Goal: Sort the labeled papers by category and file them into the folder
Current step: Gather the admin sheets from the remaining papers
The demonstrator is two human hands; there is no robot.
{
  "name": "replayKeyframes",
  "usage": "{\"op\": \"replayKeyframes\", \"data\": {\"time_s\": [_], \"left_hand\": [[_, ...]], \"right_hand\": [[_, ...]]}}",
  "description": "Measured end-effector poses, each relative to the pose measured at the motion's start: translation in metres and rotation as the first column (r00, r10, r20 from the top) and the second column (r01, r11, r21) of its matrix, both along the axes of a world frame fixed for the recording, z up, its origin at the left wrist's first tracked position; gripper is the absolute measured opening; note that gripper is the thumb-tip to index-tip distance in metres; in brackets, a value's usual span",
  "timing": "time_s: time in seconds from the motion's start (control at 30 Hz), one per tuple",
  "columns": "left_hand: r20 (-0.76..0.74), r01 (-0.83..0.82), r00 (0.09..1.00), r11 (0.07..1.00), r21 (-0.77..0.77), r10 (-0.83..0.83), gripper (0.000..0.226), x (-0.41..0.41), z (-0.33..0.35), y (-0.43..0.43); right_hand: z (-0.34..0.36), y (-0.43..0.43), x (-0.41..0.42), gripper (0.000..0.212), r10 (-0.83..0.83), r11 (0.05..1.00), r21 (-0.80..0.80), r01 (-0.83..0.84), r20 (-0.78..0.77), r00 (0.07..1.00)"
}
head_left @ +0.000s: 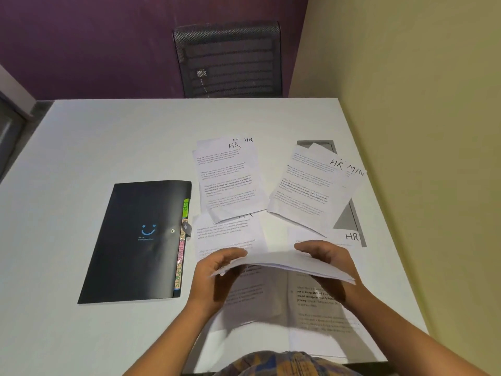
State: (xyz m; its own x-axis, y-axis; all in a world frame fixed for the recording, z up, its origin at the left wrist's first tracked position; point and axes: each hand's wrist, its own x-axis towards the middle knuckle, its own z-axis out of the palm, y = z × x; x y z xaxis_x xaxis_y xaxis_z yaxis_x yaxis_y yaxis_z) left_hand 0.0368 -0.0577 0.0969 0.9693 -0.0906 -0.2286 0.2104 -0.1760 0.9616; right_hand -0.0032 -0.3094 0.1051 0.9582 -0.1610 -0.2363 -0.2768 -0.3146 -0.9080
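A thin stack of white papers (282,263) hovers edge-on above the table, held between both hands. My left hand (217,275) grips its left end and my right hand (329,263) grips its right end. Under them lie more printed sheets (230,234), one at the right labelled HR (352,236). Farther back, a pile topped by an HR sheet (230,180) covers one marked with letters ending "IN". To its right another HR sheet (306,185) overlaps a sheet ending "MIN". A closed black folder (135,240) with coloured tabs along its right edge lies at the left.
The white table (108,139) meets a yellow-green wall on the right. A black mesh chair (229,58) stands behind the far edge. A grey tray-like thing (347,218) lies under the right-hand papers.
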Motion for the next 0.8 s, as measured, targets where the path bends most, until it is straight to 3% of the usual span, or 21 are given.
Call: {"op": "replayKeyframes", "data": {"time_s": [0.1,0.13,0.2,0.3,0.37,0.4,0.5,0.67,0.8], "left_hand": [[0.087,0.059,0.994,0.990,0.129,-0.071,0.018,0.002,0.005,-0.004],[0.082,0.057,0.994,0.988,0.147,-0.070,0.020,0.004,0.009,-0.004],[0.044,0.013,0.999,0.994,0.110,-0.018,0.028,0.009,0.009,-0.003],[0.038,-0.011,0.999,1.000,0.023,0.010,0.016,0.017,0.015,-0.006],[0.023,-0.019,1.000,1.000,-0.019,0.019,0.014,0.022,0.018,-0.007],[-0.003,-0.020,1.000,0.999,-0.041,0.020,0.014,0.024,0.018,-0.007],[-0.091,0.010,0.996,0.999,-0.037,-0.013,0.015,0.028,0.018,-0.005],[-0.274,0.087,0.958,0.996,0.006,-0.082,0.018,0.029,0.016,-0.002],[-0.323,0.077,0.944,0.997,0.004,-0.072,0.018,0.033,0.010,0.000]], "right_hand": [[-0.006,0.000,0.004,0.030,-0.004,1.000,0.002,0.004,-0.025,1.000],[-0.006,0.000,0.005,0.023,-0.002,1.000,-0.020,0.002,-0.012,1.000],[0.003,0.000,0.010,0.015,-0.014,0.999,-0.042,0.014,0.008,1.000],[0.003,-0.001,0.016,0.035,-0.118,0.993,-0.021,0.118,0.031,0.993],[0.002,-0.003,0.021,0.014,-0.179,0.982,0.068,0.179,-0.001,0.984],[0.003,-0.004,0.024,0.005,-0.219,0.967,0.128,0.222,-0.034,0.975],[0.004,-0.004,0.034,0.020,-0.298,0.898,0.301,0.322,-0.123,0.947],[-0.002,-0.009,0.047,0.019,-0.351,0.839,0.356,0.411,-0.223,0.909],[-0.002,-0.008,0.052,0.015,-0.341,0.833,0.344,0.433,-0.297,0.892]]}}
